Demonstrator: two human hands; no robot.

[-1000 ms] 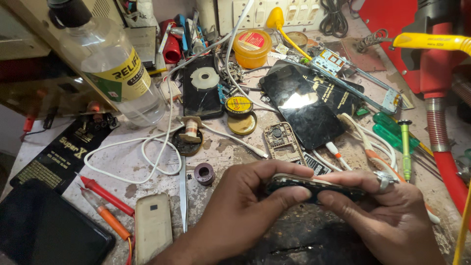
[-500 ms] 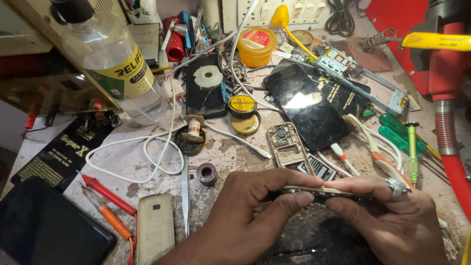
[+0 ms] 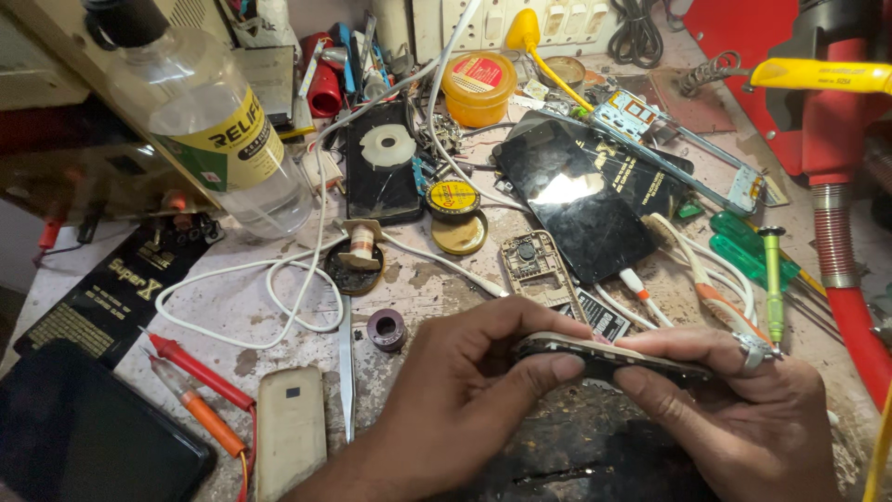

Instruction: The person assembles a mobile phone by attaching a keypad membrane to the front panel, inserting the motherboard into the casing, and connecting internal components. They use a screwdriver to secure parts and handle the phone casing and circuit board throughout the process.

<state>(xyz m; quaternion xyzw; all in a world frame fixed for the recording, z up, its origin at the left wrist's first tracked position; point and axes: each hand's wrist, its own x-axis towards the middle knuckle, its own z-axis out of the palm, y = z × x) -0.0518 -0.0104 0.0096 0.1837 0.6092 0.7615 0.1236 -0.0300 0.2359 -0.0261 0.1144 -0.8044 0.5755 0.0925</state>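
Head view: one dark phone body is held edge-on, its long axis running left to right, slightly lower at the right end, above the cluttered bench. It lies between two hands: the left hand pinches its left end, and the ringed right hand grips its right end. Behind lie one bare keypad frame, two red probes and one pair of tweezers.

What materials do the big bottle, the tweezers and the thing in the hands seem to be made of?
Big bottle: clear plastic, probably; see-through wall, black cap.
Tweezers: bare metal, grey and slightly shiny.
Thin dark device, gripped edge-on between left hand and right hand: likely plastic with a metal-looking rim; its glossy edge leaves this open.
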